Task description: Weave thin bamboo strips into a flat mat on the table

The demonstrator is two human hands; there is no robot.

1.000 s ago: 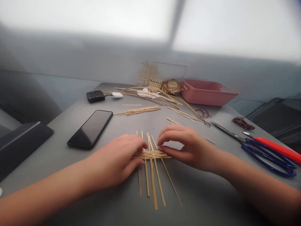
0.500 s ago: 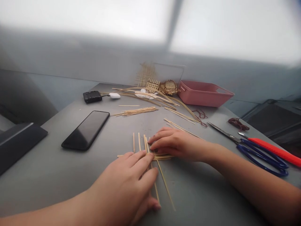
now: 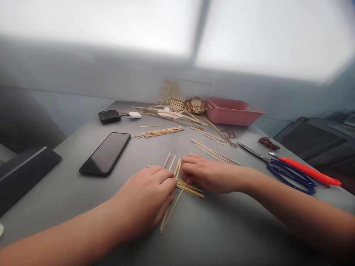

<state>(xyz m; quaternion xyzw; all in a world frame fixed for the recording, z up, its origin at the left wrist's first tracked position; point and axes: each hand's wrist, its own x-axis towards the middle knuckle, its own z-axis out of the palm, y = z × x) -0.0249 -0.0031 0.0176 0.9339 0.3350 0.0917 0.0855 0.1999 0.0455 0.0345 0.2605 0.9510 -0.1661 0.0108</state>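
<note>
Several thin bamboo strips (image 3: 190, 189) lie crossed over one another on the grey table, partly woven at the crossing. My left hand (image 3: 151, 192) lies over the left part of the weave, its fingers curled together on the strips and hiding much of them. At the upper right of the crossing, my right hand (image 3: 196, 170) has its fingers bent in, thumb and fingertips pinching at the strips. Exactly which strip it grips is hidden. The lengthwise strips slant, their far ends showing between my hands and their near ends below.
Behind lie a bundle of loose strips (image 3: 163, 132), woven pieces (image 3: 195, 105) and a pink basket (image 3: 233, 114). A phone (image 3: 105, 153) and a black power bank (image 3: 109, 116) are on the left. Scissors (image 3: 291, 179), a red-handled knife (image 3: 310, 170) and brown cord (image 3: 267, 143) lie right.
The crossed strips have turned clockwise, so their near ends now point lower left. My left hand has shifted slightly left, and my right hand's fingers have curled in more.
</note>
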